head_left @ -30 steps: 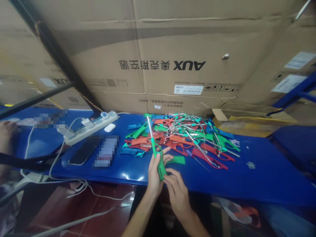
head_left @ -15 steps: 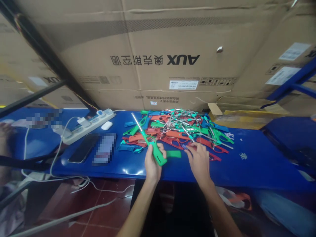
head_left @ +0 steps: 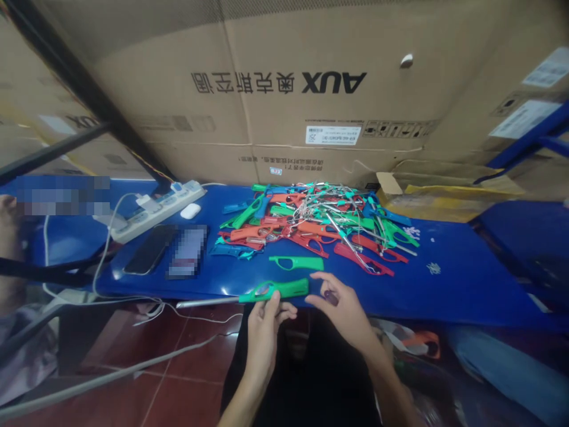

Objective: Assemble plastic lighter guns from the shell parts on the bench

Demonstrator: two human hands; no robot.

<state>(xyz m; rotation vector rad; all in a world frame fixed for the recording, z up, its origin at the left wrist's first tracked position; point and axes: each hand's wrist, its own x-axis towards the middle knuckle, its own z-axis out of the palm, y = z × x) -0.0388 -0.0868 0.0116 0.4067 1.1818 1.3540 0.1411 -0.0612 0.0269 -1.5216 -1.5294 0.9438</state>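
Note:
My left hand [head_left: 264, 323] grips a green long-nosed lighter [head_left: 291, 289] at the table's front edge. The lighter lies nearly level, its metal tube pointing left. Close to its handle end is my right hand [head_left: 344, 308], thumb and forefinger apart. The other fingers of that hand curl round a small dark purple thing [head_left: 329, 297], mostly hidden, whose kind I cannot make out. Just beyond the lighter, a loose green handle shell [head_left: 297, 263] lies flat on the blue table. Behind it spreads a heap of red, green and blue lighter parts [head_left: 311, 228] with metal tubes and wires.
A white power strip [head_left: 157, 213], an earphone case [head_left: 191, 211] and two phones stand to the left. Small white pieces [head_left: 411, 231] and a little pile of metal bits [head_left: 433, 268] lie at right. Cardboard [head_left: 284, 35] rises behind. Another person's arm [head_left: 9, 237] shows far left.
The green lighter has come down towards me and turned from upright-slanting to nearly level. My right hand has left the heap's edge and moved down and left, close to the lighter.

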